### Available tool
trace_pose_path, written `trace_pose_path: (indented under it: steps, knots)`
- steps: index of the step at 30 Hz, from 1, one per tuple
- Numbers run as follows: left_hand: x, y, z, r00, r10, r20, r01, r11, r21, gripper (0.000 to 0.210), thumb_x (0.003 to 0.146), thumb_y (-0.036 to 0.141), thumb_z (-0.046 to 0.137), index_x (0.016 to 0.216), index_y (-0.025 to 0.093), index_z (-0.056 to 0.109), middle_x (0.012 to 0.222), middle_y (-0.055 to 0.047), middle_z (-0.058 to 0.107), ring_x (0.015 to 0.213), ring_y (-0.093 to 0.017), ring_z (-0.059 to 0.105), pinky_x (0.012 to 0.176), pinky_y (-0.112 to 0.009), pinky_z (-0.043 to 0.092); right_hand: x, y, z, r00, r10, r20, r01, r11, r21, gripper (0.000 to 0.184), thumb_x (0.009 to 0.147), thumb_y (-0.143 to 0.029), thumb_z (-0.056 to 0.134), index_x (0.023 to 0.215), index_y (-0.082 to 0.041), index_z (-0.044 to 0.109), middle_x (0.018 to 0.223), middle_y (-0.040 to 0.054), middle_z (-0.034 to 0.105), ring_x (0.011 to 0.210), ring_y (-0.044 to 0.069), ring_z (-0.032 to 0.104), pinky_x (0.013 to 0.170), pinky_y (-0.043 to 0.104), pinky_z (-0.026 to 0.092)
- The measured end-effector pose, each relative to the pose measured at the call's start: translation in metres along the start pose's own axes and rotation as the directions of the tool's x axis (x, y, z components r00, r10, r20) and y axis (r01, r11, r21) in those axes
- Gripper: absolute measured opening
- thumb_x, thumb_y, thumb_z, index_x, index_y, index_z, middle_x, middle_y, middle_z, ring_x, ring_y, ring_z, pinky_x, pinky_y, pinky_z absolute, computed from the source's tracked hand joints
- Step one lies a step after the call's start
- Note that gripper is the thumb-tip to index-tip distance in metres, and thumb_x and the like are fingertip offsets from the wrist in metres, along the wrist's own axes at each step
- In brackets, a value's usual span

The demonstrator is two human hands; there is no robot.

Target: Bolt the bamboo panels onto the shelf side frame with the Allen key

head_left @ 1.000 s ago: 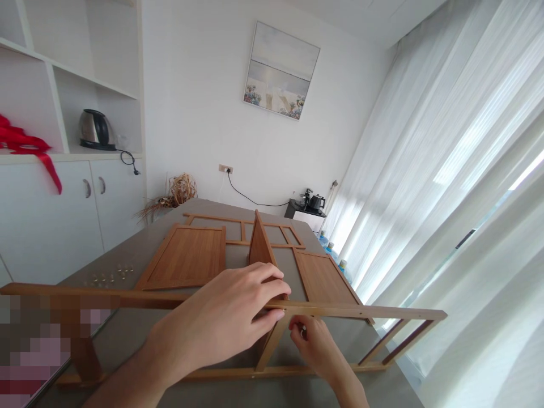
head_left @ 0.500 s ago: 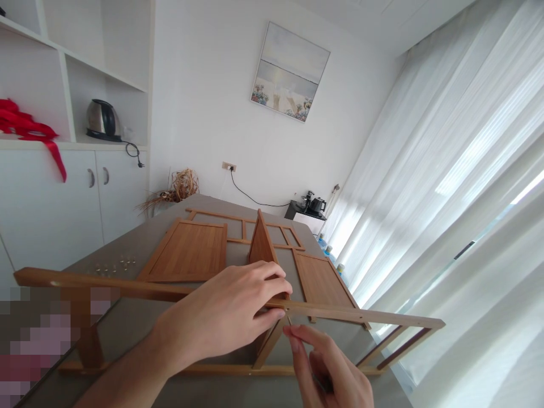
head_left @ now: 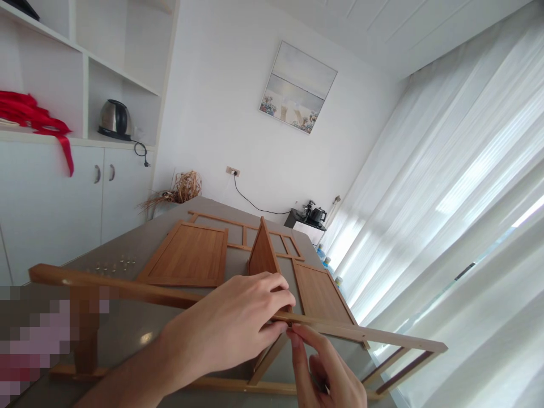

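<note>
My left hand (head_left: 238, 309) is closed around a wooden frame (head_left: 361, 330) standing on its side, its fingers where the top rail meets an upright panel (head_left: 262, 252). The thumb presses on the near side of the rail. Just right of that thumb, my right hand (head_left: 321, 362) pinches a small thin screw against the rail's near face. The fingertips mostly hide the screw. Something dark, which I cannot make out, shows in the right palm. The frame's lower rail (head_left: 204, 384) rests near the table's front edge.
Flat wooden panels lie on the grey table (head_left: 165, 218): one on the left (head_left: 187, 255), one on the right (head_left: 325, 289). A slatted wooden frame (head_left: 238, 247) lies behind. Several small fittings (head_left: 114, 266) sit on the left. White curtains (head_left: 446, 198) hang on the right.
My right fingertips have come up against the rail, and the screw between them is now mostly hidden. The left hand keeps its grip. The camera view has shifted slightly.
</note>
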State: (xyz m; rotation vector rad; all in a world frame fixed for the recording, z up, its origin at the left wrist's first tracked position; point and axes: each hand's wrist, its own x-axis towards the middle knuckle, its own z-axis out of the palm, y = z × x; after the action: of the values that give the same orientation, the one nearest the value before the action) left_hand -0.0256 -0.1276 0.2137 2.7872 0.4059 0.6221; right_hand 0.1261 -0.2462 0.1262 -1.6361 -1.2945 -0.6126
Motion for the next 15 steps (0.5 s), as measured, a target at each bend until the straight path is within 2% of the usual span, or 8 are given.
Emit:
trace_pose_path:
  steps: [4, 8, 11, 15]
  knots:
    - [-0.0003, 0.0001, -0.0019, 1.000, 0.006, 0.001, -0.006, 1.000, 0.012, 0.013, 0.098, 0.028, 0.056, 0.107, 0.028, 0.066, 0.124, 0.001, 0.065, 0.104, -0.020, 0.067, 0.087, -0.034, 0.051, 0.0007, -0.0047, 0.0002, 0.997, 0.069, 0.032, -0.069, 0.998, -0.007, 0.027, 0.096, -0.044, 0.057, 0.091, -0.024, 0.074, 0.064, -0.0037, 0.065, 0.036, 0.005, 0.040, 0.040, 0.016, 0.037]
    - [-0.0005, 0.0009, -0.0040, 1.000, 0.026, -0.003, -0.026, 1.000, 0.009, 0.018, 0.100, 0.030, 0.053, 0.112, 0.028, 0.067, 0.127, 0.000, 0.064, 0.109, -0.020, 0.065, 0.089, -0.034, 0.050, 0.0021, -0.0069, -0.0012, 0.984, 0.166, 0.059, -0.165, 0.986, -0.016, 0.037, 0.095, -0.051, 0.054, 0.111, -0.022, 0.069, 0.070, -0.0039, 0.067, 0.032, 0.004, 0.037, 0.037, 0.017, 0.038]
    - [-0.0007, 0.0014, -0.0037, 0.999, 0.048, -0.022, -0.048, 0.999, 0.014, 0.020, 0.102, 0.029, 0.049, 0.112, 0.027, 0.067, 0.124, -0.002, 0.064, 0.110, -0.020, 0.064, 0.091, -0.033, 0.048, 0.0049, -0.0036, -0.0036, 0.985, 0.133, 0.112, -0.137, 0.990, 0.027, 0.037, 0.097, -0.050, 0.051, 0.112, -0.022, 0.069, 0.071, -0.0032, 0.067, 0.033, 0.005, 0.036, 0.037, 0.018, 0.038]
    - [0.0003, 0.0019, -0.0012, 1.000, 0.007, -0.015, -0.007, 1.000, 0.018, 0.034, 0.107, 0.031, 0.034, 0.096, 0.025, 0.065, 0.110, -0.002, 0.064, 0.086, -0.016, 0.066, 0.076, -0.031, 0.046, 0.0083, 0.0017, -0.0085, 0.990, 0.061, 0.129, -0.068, 0.996, 0.053, 0.031, 0.096, -0.046, 0.055, 0.105, -0.022, 0.073, 0.074, -0.0006, 0.069, 0.036, 0.005, 0.038, 0.039, 0.018, 0.038]
